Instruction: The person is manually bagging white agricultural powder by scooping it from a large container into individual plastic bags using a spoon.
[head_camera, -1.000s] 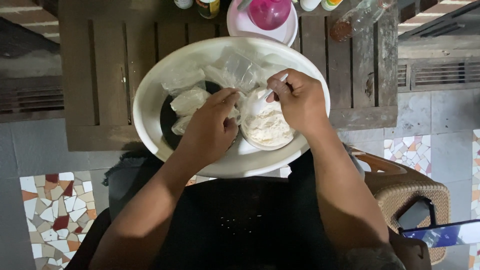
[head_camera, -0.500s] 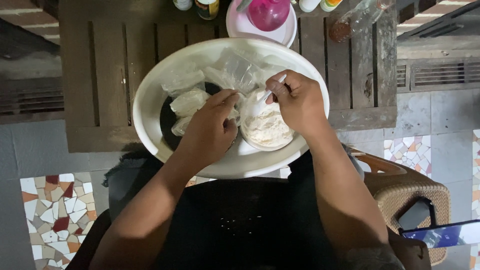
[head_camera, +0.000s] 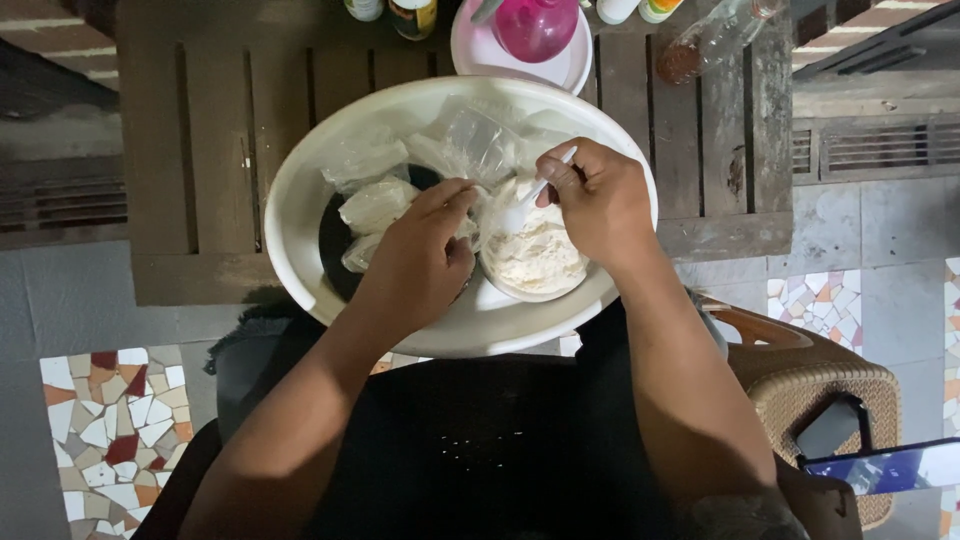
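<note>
A big white basin (head_camera: 300, 190) rests on my lap against a dark wooden table (head_camera: 220, 120). Inside it sit a small white bowl of white flour-like dough (head_camera: 535, 262), a black dish (head_camera: 335, 250) with filled clear plastic bags (head_camera: 375, 205), and more empty bags (head_camera: 470, 140) at the back. My right hand (head_camera: 600, 205) grips a white spoon (head_camera: 525, 205) with its tip at the dough. My left hand (head_camera: 420, 260) pinches a small clear bag (head_camera: 478, 215) beside the bowl, close to the spoon.
On the table behind the basin stand a pink cup on a white plate (head_camera: 520, 60), several jars and a clear bottle (head_camera: 715, 40). A wicker stool (head_camera: 830, 400) holding two phones stands at my right. Mosaic tiles (head_camera: 110, 430) cover the floor.
Hardly anything has moved; my right hand has tipped the spoon slightly toward the bag that my left hand holds.
</note>
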